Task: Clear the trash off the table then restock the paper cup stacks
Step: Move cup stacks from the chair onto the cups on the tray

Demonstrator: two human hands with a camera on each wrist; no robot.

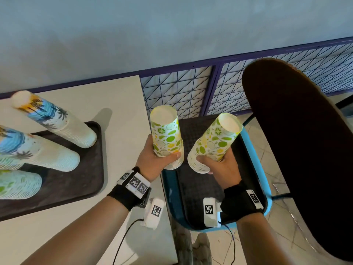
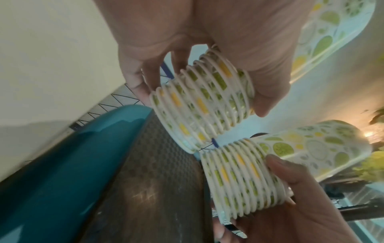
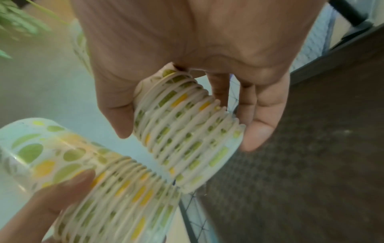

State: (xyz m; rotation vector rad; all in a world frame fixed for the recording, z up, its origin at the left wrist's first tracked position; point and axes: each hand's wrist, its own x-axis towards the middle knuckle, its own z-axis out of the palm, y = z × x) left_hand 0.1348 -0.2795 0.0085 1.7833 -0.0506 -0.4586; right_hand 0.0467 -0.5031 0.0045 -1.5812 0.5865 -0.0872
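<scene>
My left hand (image 1: pixel 152 159) grips a short upside-down stack of lime-and-lemon paper cups (image 1: pixel 166 134), fingers and thumb wrapped round its rims. My right hand (image 1: pixel 219 165) grips a second such stack (image 1: pixel 214 142), tilted to the right. Both stacks hang above the dark tray (image 1: pixel 193 188) on the blue chair. In the left wrist view my stack (image 2: pixel 203 105) nearly touches the other stack (image 2: pixel 245 177) at the rims. The right wrist view shows my stack (image 3: pixel 187 125) above the left one (image 3: pixel 108 189). On the table's tray (image 1: pixel 76 180) stand tall upside-down cup stacks (image 1: pixel 57 123).
The cream table (image 1: pixel 118 96) ends just left of my hands. A blue chair (image 1: pixel 265 180) carries the second tray. A dark rounded chair back (image 1: pixel 298 150) stands at the right. A wire-grid fence (image 1: pixel 179 88) runs behind, under a grey wall.
</scene>
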